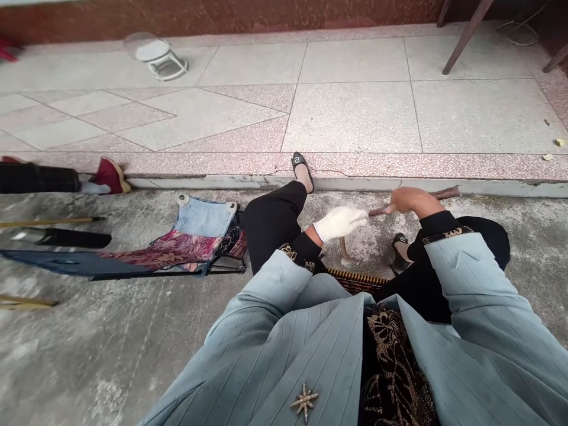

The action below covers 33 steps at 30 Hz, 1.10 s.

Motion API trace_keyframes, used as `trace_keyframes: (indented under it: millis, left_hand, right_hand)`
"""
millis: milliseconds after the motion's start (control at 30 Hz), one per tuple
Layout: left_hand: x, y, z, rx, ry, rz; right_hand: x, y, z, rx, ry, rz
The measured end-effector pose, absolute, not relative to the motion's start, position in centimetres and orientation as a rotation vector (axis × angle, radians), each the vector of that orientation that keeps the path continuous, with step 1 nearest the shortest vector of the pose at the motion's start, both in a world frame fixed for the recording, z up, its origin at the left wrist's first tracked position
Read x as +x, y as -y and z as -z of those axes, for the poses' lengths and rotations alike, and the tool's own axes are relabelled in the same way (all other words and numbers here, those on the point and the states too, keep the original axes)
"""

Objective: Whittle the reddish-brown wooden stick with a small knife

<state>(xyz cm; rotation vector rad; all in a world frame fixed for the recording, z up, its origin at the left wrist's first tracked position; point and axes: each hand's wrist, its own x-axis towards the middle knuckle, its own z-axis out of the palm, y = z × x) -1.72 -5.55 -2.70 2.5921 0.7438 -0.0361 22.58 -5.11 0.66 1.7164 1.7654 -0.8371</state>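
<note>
Your right hand (pixel 410 201) is closed around a dark wooden rod (pixel 444 193), which sits over the bare concrete (pixel 102 349) between your legs, its tip aimed at your left hand (pixel 339 223). That hand wears a white knit glove, its fingers lying together just beside the tip (you can't tell from this view whether they hold anything). The glove probably shields the hand nearer the tip. Below them, a pale curved piece (pixel 344 251) stands on the ground, too small to name. Your spread legs seem to leave this patch free for both hands, with a black flat shoe (pixel 300 165) forward and another (pixel 399 251) drawn in. A woven mat edge (pixel 357 281) shows beneath you. To your left lies a folding frame (pixel 199 216) with denim and floral cloth, beside long sticks (pixel 44 223). Beyond, a red shoe (pixel 110 176) rests against the tiled step (pixel 355 165).
</note>
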Motion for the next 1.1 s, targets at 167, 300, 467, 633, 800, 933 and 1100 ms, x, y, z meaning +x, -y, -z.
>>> trace_keyframes:
  millis: [167,300,467,633,800,933,1100]
  left_hand:
    - [-3.0,2.7,1.2,2.481,-0.8,-0.009]
    - [-2.5,2.4,1.9,2.351,-0.768,-0.048]
    - [-0.8,4.0,4.3,2.216,-0.628,-0.174]
    - [-0.1,5.3,5.9,2.309,-0.745,-0.219]
    - [0.5,5.7,6.1,2.528,-0.841,0.008]
    - [0.7,5.8,6.3,2.558,-0.875,0.075]
    - [0.1,5.5,6.9,2.689,-0.786,0.162]
  right_hand:
    - [22.9,6.6,-1.4,1.166,-1.873,1.615]
    - [22.8,7.3,-2.8,0.948,-1.955,1.914]
    - [23.0,7.4,-4.1,1.111,-2.116,2.005]
    - [22.5,7.3,-4.0,1.438,-2.112,2.134]
    - [22.0,7.1,-2.4,1.987,-2.012,1.969]
    - [21.5,6.3,-1.0,2.257,-1.93,1.267]
    - [20.1,5.7,0.3,1.909,-1.778,0.735]
